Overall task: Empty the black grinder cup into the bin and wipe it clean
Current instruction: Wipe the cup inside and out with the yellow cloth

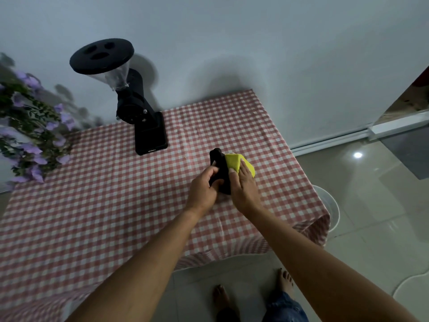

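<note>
The black grinder cup point(220, 167) is held above the checked tablecloth near the table's right side. My left hand point(204, 189) grips its left side and handle. My right hand point(243, 184) presses a yellow cloth point(236, 162) against the cup's right side, fingers flat over the cloth. Much of the cup is hidden by both hands and the cloth. A white bin point(330, 205) stands on the floor just past the table's right edge, mostly hidden by the hanging tablecloth.
A black coffee grinder point(139, 112) with a clear hopper stands at the back of the table point(92, 205). Purple flowers point(30, 126) crowd the left edge. The white wall is behind, tiled floor to the right, and my bare feet point(253, 291) stand at the table's front.
</note>
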